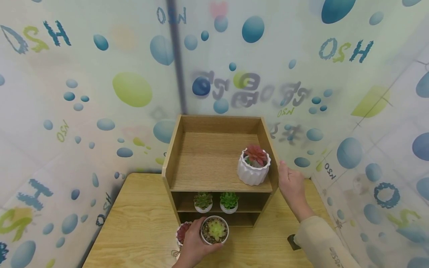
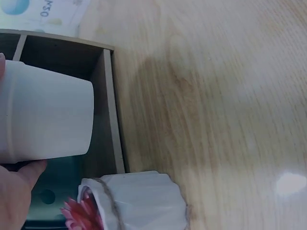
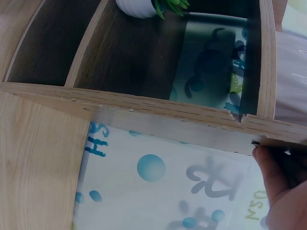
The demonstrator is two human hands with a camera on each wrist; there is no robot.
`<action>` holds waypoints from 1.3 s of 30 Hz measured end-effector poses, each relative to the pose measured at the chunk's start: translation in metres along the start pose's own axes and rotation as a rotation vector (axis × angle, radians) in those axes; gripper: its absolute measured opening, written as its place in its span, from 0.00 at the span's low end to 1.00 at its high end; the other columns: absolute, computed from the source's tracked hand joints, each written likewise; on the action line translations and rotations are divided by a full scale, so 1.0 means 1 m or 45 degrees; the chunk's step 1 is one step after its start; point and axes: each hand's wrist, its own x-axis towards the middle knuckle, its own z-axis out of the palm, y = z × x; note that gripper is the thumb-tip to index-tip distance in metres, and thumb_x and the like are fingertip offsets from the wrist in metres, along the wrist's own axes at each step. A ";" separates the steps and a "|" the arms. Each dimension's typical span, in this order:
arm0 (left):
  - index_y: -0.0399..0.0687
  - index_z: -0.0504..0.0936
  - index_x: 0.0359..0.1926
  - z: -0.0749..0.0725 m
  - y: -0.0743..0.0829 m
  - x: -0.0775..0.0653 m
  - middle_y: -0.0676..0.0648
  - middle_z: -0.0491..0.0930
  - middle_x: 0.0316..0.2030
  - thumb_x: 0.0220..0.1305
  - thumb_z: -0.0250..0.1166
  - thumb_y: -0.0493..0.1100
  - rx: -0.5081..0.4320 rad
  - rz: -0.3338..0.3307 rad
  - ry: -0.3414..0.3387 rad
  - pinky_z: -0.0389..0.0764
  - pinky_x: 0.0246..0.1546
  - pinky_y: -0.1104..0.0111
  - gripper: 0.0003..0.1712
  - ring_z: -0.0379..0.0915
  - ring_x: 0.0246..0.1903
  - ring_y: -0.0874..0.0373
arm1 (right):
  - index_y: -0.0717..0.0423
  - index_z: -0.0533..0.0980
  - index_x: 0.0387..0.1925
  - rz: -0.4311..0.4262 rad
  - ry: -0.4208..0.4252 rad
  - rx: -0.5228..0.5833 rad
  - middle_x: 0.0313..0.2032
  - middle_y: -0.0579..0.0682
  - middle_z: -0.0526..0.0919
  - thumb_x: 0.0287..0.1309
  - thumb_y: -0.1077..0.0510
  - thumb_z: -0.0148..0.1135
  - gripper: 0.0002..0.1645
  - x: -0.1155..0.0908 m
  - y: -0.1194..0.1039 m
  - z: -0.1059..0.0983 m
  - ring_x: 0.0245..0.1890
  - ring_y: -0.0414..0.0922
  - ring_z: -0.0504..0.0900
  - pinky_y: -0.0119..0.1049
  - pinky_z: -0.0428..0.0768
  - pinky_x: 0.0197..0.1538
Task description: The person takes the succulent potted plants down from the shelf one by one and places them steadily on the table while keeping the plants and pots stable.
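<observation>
My left hand (image 1: 196, 242) grips a white pot (image 2: 53, 112) holding a yellow-green succulent (image 1: 215, 229), raised in front of the wooden shelf (image 1: 214, 162). Beside that hand stands a ribbed white pot (image 2: 146, 201) with a red succulent (image 1: 183, 232) and twine round it. My right hand (image 1: 292, 188) is against the outer right side of the shelf, its fingers partly hidden. On the shelf's top board sits a fluted white pot (image 1: 253, 173) with a red succulent (image 1: 256, 154). Two small potted green succulents, one left (image 1: 203, 201) and one right (image 1: 229, 201), stand on the level below.
The shelf stands on a wooden table (image 1: 134, 223) with patterned sheeting (image 1: 134, 56) behind and at both sides. A small dark object (image 1: 294, 242) lies on the table near the right sleeve (image 1: 321, 242). Below the small succulents is a lower compartment (image 1: 246, 220).
</observation>
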 end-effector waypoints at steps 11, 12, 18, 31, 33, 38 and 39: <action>0.38 0.78 0.60 0.010 -0.011 -0.003 0.42 0.81 0.51 0.33 0.88 0.62 0.067 0.004 0.052 0.82 0.50 0.48 0.55 0.79 0.51 0.44 | 0.57 0.57 0.06 -0.008 -0.003 0.014 0.09 0.39 0.54 0.78 0.54 0.48 0.39 0.000 -0.001 -0.001 0.13 0.35 0.52 0.30 0.50 0.18; 0.38 0.78 0.60 0.012 -0.012 -0.004 0.42 0.81 0.51 0.32 0.88 0.61 0.074 0.008 0.063 0.82 0.50 0.48 0.55 0.79 0.51 0.44 | 0.57 0.57 0.05 -0.012 0.001 0.013 0.09 0.39 0.54 0.78 0.54 0.48 0.39 0.000 -0.001 -0.001 0.13 0.35 0.52 0.30 0.50 0.18; 0.34 0.77 0.60 0.019 -0.016 -0.004 0.38 0.80 0.51 0.32 0.88 0.61 0.058 -0.054 0.067 0.82 0.48 0.45 0.57 0.79 0.50 0.40 | 0.56 0.57 0.05 -0.054 0.026 -0.003 0.09 0.37 0.53 0.77 0.56 0.48 0.39 0.000 0.000 0.000 0.13 0.35 0.51 0.30 0.49 0.18; 0.28 0.75 0.61 0.037 -0.021 -0.004 0.35 0.80 0.50 0.32 0.89 0.57 0.070 -0.088 0.082 0.83 0.49 0.44 0.58 0.79 0.50 0.38 | 0.55 0.57 0.05 -0.076 0.030 -0.012 0.08 0.36 0.53 0.77 0.57 0.48 0.38 0.000 0.000 0.001 0.13 0.35 0.50 0.30 0.49 0.18; 0.27 0.75 0.61 0.040 -0.023 -0.005 0.33 0.79 0.51 0.32 0.89 0.57 0.079 -0.097 0.087 0.82 0.49 0.43 0.59 0.79 0.50 0.36 | 0.55 0.57 0.05 -0.068 0.021 -0.016 0.08 0.36 0.53 0.77 0.57 0.47 0.38 0.000 0.000 0.000 0.13 0.36 0.51 0.30 0.50 0.18; 0.27 0.75 0.61 0.046 -0.026 -0.005 0.33 0.80 0.50 0.31 0.89 0.56 0.099 -0.108 0.108 0.83 0.49 0.44 0.58 0.79 0.50 0.37 | 0.55 0.56 0.05 -0.057 0.009 -0.015 0.09 0.37 0.53 0.77 0.57 0.47 0.38 0.000 0.000 0.000 0.13 0.36 0.50 0.30 0.50 0.19; 0.27 0.75 0.60 0.046 -0.027 -0.005 0.33 0.80 0.50 0.31 0.89 0.55 0.103 -0.104 0.112 0.83 0.49 0.45 0.58 0.79 0.49 0.38 | 0.55 0.56 0.05 -0.058 0.010 -0.015 0.09 0.37 0.53 0.77 0.56 0.47 0.38 -0.001 0.000 0.000 0.14 0.35 0.50 0.30 0.49 0.19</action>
